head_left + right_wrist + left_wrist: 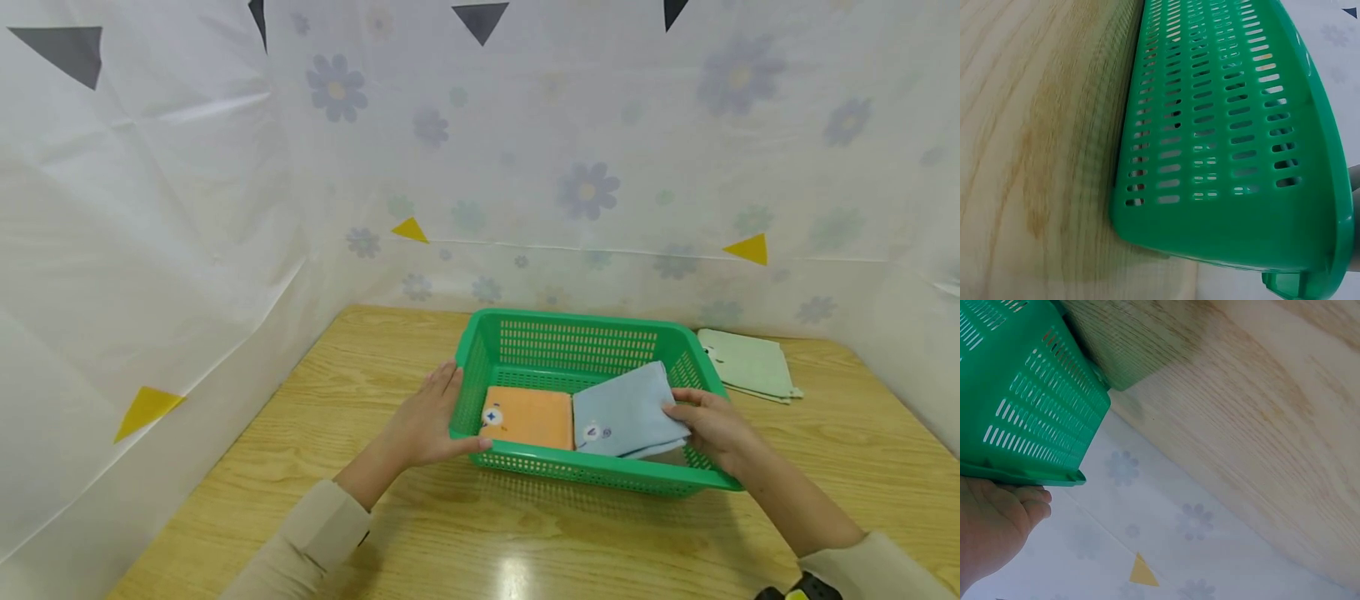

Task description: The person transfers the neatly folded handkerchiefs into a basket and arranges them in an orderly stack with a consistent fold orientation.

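A green plastic basket (558,462) with slotted walls stands on the wooden table. My left hand (426,423) rests against its left end, fingers extended along the rim and thumb over the front corner; in the left wrist view the fingers (1019,503) touch the rim. Inside, a folded orange cloth (536,417) with an embroidered face lies on the left. My right hand (716,429) reaches over the right end and pinches the edge of a folded light blue cloth (626,412), tilted with its right side raised. The right wrist view shows mostly the basket's outer wall (1210,225).
A folded pale green cloth (750,364) lies on the table behind the basket's right end. White flower-patterned sheeting (517,167) encloses the back and sides, with yellow and dark triangles on it. The wooden table (450,542) extends in front and to both sides.
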Demonstrator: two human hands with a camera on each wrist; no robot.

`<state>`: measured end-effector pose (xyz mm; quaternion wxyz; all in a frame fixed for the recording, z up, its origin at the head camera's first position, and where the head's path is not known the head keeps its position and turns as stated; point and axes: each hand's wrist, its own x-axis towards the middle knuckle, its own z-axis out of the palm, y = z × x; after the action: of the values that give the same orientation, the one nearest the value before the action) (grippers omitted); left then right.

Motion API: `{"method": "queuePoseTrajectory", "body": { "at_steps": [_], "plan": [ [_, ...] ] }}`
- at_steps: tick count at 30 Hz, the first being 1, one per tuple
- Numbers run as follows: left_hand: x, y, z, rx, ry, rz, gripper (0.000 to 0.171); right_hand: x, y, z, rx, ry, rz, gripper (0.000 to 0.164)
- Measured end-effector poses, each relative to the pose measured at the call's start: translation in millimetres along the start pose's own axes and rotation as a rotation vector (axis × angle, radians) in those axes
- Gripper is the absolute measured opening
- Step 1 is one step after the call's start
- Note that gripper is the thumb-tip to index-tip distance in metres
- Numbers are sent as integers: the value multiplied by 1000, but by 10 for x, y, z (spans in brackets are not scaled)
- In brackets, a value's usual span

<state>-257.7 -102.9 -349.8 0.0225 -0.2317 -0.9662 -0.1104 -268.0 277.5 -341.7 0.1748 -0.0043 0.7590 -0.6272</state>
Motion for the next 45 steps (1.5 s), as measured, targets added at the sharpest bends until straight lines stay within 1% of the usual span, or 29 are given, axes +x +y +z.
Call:
{"method": "queuePoseTrajectory", "body": {
  "at_steps": [2,5,9,13,16,22,28,31,35,42,45],
  "plan": [
    [1,1,-2,0,0,0,116,-18,-21,-3,-128,32,2,58],
    [0,3,-4,-2,-1,1,115,-43,-61,2,-317,91,-2,55],
    [0,9,-9,-3,-6,0,114,-76,-101,33,-508,173,-47,48],
    [1,12,-13,-4,-5,3,114,-109,-117,52,-645,236,-102,40],
    [1,11,-13,-3,-3,3,114,-127,-119,48,-698,245,-119,37],
    [0,13,-13,1,-5,0,113,-163,-156,14,-704,233,-130,40],
    [-3,12,-14,-3,-6,-9,112,-215,-188,-25,-695,254,-210,39],
    [1,7,-14,-4,-4,-9,113,-226,-181,-54,-677,265,-228,39],
    [3,5,-14,-4,-3,-10,115,-236,-149,-75,-618,274,-255,39],
    [-13,15,-19,-7,10,0,116,-227,-75,-161,-526,354,-392,37],
    [-12,11,-8,-10,7,-6,115,-212,-46,-212,-476,382,-415,38]
  ]
}}
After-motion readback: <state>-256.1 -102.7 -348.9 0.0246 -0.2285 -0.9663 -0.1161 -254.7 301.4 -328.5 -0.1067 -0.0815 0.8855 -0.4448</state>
